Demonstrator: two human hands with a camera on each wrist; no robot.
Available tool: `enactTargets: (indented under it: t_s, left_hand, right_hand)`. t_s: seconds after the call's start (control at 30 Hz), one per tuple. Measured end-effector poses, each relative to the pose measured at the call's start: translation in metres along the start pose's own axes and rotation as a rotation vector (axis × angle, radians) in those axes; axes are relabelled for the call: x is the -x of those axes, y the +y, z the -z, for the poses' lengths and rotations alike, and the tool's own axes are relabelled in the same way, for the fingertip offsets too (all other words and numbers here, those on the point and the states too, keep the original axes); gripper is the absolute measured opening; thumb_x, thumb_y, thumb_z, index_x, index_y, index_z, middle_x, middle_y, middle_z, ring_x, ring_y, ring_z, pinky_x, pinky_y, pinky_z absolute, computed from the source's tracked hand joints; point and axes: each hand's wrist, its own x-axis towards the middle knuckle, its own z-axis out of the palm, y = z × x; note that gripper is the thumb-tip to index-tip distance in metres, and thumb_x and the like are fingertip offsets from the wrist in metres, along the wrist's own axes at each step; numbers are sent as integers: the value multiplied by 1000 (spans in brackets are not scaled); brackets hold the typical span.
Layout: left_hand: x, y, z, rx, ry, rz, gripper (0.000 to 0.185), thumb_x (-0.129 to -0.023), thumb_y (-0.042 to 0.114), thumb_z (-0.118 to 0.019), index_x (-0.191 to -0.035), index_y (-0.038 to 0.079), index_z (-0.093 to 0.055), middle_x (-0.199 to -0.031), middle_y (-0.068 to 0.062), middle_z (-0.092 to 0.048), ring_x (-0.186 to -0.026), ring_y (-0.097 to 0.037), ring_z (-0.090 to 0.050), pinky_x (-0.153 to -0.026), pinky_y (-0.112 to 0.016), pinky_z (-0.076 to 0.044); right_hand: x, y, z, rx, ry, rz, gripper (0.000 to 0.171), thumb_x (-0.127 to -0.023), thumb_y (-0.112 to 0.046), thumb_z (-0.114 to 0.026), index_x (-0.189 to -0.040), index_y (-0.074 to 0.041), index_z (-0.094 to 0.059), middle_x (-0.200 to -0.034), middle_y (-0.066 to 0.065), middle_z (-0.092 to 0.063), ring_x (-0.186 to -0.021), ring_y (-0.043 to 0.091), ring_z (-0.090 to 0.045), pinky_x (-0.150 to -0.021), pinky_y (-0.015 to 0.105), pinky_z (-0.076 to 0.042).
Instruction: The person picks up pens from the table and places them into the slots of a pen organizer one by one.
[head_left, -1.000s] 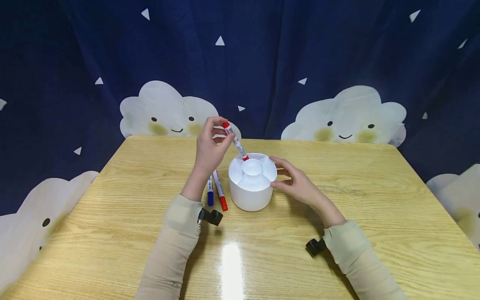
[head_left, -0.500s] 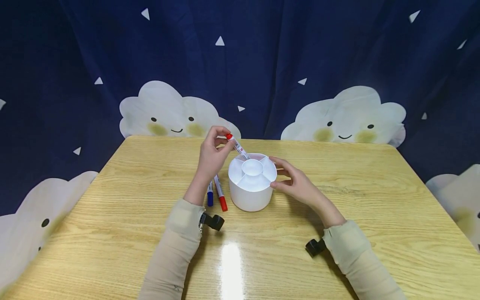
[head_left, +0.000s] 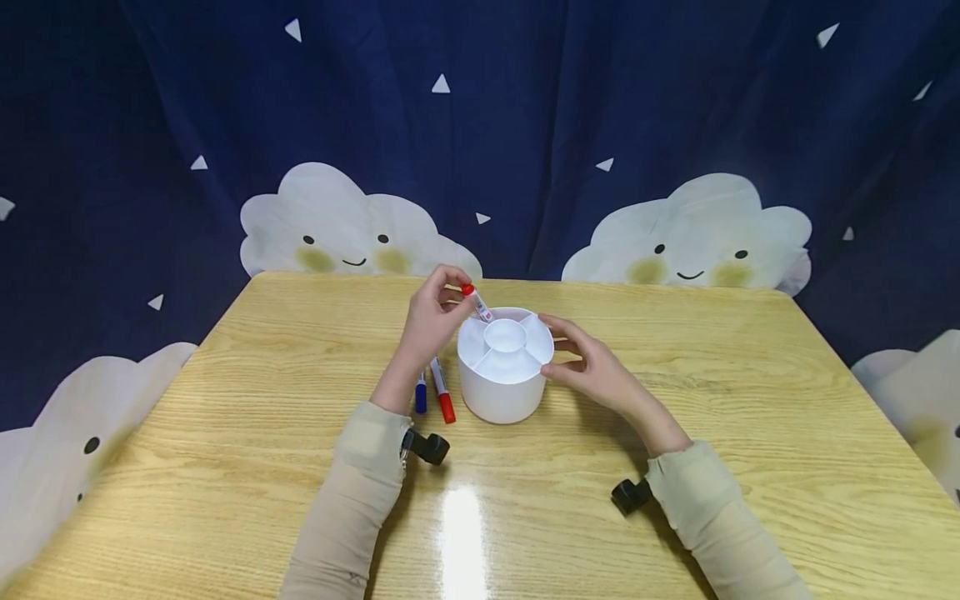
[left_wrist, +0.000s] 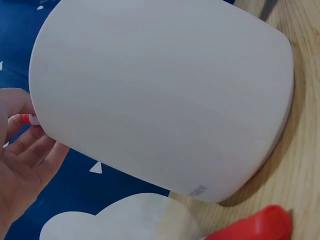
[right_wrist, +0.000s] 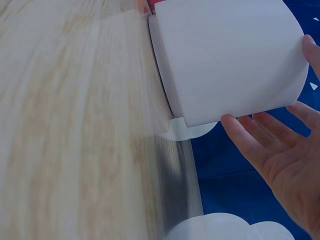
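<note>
My left hand [head_left: 433, 315] pinches a marker [head_left: 482, 310] by its red-capped upper end. The marker leans, its lower part hidden inside a rear-left compartment of the round white desk organizer [head_left: 502, 393]. Dividers run from the organizer's central ring to its outer wall, making several compartments. At the organizer's right side, my right hand [head_left: 596, 368] holds the rim between thumb and fingers. In the right wrist view, the fingertips [right_wrist: 230, 122] lie against the white wall. The left wrist view shows just a bit of the held marker [left_wrist: 31, 119] past the organizer's edge.
Left of the organizer, a blue-capped marker [head_left: 421, 397] and a second red-capped marker [head_left: 446, 405] lie on the wooden table [head_left: 555, 517], partly behind the left forearm. A dark blue curtain [head_left: 517, 125] with clouds hangs behind the table.
My left hand has moved down and slightly right, and the marker has sunk deeper into the organizer's compartment. The right hand and the organizer have stayed in place.
</note>
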Motion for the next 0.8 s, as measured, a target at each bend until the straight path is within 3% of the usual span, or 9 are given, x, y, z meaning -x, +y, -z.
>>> enactTargets:
  t_s: [0.17,0.4,0.63,0.8]
  left_hand:
    - [1,-4,-2,-40,-29,35,22,-84,0,-57,-104,-4,-51,-102,-17,-56,-85,-27,-61,-73,-26,-50]
    - [-10,-36,-5,-5,-37,44,21,-84,5,-60,-104,2,-54,-103,-13,-58,-88,-23,-62,-74,-27,-50]
    - [-11,-36,-1,-70,-13,1,12,-86,8,-58,-98,6,-56,-98,-9,-62,-92,-18,-59,-82,-31,-47]
    - [-12,-37,9,-109,6,-14,13,-89,13,-55,-99,6,-58,-100,-9,-61,-96,-19,-56,-86,-35,-45]
  right_hand:
    - [1,-1,0,-1,1,2,67,-84,-10,-64,-141,-9,-29,-132,18,-43,-118,34,-46,-87,41,-48]
    - [-1,7,1,-15,3,15,68,-83,-9,-64,-141,-9,-29,-132,18,-43,-119,35,-46,-88,43,-48]
    - [-5,30,2,-18,7,14,68,-83,-15,-65,-141,-25,-31,-133,10,-44,-120,30,-45,-88,42,-47]
    - [-6,31,2,-20,6,13,68,-83,-16,-65,-141,-26,-31,-133,10,-44,-120,30,-45,-88,43,-47]
